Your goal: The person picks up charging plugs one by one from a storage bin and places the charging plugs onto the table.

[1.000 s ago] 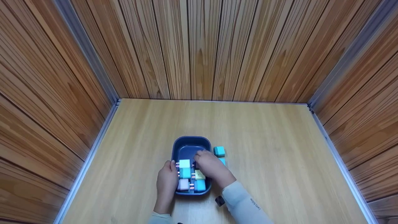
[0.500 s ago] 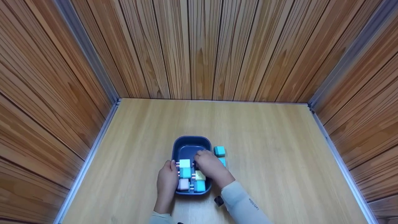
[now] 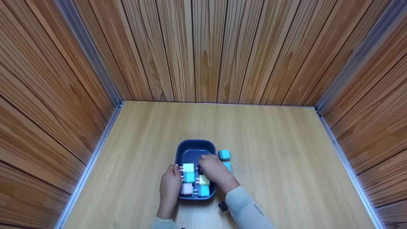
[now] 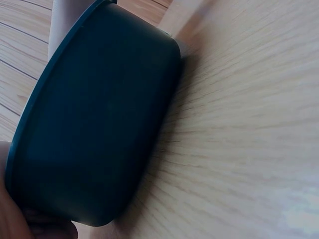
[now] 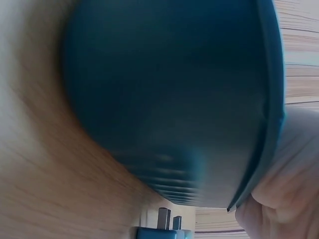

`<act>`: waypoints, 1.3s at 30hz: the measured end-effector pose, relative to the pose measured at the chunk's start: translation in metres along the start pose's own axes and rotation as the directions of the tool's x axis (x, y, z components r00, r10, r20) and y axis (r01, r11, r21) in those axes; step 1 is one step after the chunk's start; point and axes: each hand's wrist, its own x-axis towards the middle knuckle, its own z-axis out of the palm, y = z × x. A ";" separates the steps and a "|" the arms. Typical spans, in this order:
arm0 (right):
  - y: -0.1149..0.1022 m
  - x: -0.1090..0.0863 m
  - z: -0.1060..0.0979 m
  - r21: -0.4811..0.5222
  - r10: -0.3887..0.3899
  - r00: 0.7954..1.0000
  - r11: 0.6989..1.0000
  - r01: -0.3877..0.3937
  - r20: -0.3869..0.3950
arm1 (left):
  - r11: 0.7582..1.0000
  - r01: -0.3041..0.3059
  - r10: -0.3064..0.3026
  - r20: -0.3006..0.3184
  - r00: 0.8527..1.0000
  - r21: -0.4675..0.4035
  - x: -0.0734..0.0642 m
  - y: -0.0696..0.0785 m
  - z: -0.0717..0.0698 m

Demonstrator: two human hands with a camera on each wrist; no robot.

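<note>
A dark blue plastic bin [image 3: 195,143] stands on the table, with several charger plugs in its near half. My left hand [image 3: 170,184] grips the bin's left rim, thumb at the top edge. My right hand [image 3: 214,168] reaches over the right rim, its curled fingers pinching a plug whose body they mostly hide; its prongs show at their left. Beside and below the fingers lie a pale mint plug [image 3: 188,167], a teal plug [image 3: 189,177], a pinkish plug [image 3: 187,189], a yellow plug [image 3: 204,180] and a blue plug [image 3: 203,190]. In both wrist views the bin's outer wall [image 4: 99,114] fills much of the picture.
Two turquoise plugs stand outside the bin on the right: the far one [image 3: 224,155] and a nearer one [image 3: 227,165], partly behind my right hand. A small black box [image 3: 223,206] shows by the right sleeve. Wood-panelled walls [image 3: 206,54] enclose the table [image 3: 270,143].
Both hands stay almost where they were, the left on the rim and the right inside the bin. Only a tiny shift of the right forearm shows.
</note>
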 end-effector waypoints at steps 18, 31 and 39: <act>-0.003 0.001 0.003 -0.082 -0.016 0.999 0.997 0.013 -0.029 | 1.000 -0.013 0.013 -0.017 1.000 0.019 0.001 -0.001 0.000; -0.005 -0.001 0.002 -0.044 0.015 1.000 0.999 -0.015 0.006 | 1.000 0.012 -0.013 -0.005 1.000 -0.010 -0.001 -0.001 0.000; -0.005 -0.004 0.001 -0.042 0.032 0.999 0.999 -0.033 -0.016 | 0.999 0.021 -0.021 0.007 1.000 -0.037 0.000 0.000 0.001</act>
